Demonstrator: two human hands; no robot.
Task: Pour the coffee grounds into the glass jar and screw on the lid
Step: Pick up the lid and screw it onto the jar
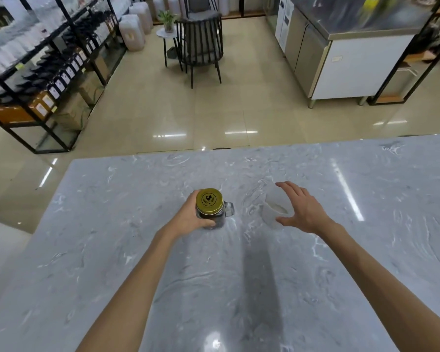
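A glass jar (pixel 218 219) with a side handle stands on the grey marble counter (pixel 239 275), dark coffee grounds showing through its wall. A gold lid (pixel 209 200) with a black emblem sits on its mouth. My left hand (pixel 191 216) wraps the jar from the left side. To the right stands a translucent white plastic cup (pixel 273 210) that looks empty. My right hand (pixel 301 208) curves around the cup's right side with fingers spread, thumb near its base; I cannot tell whether it touches the cup.
The counter's far edge (pixel 239 149) runs just beyond the jar and cup. Past it are a tiled floor, black shelving with bottles (pixel 48 80) at left, a dark chair (pixel 201 47) and a steel cabinet (pixel 341 54) at right.
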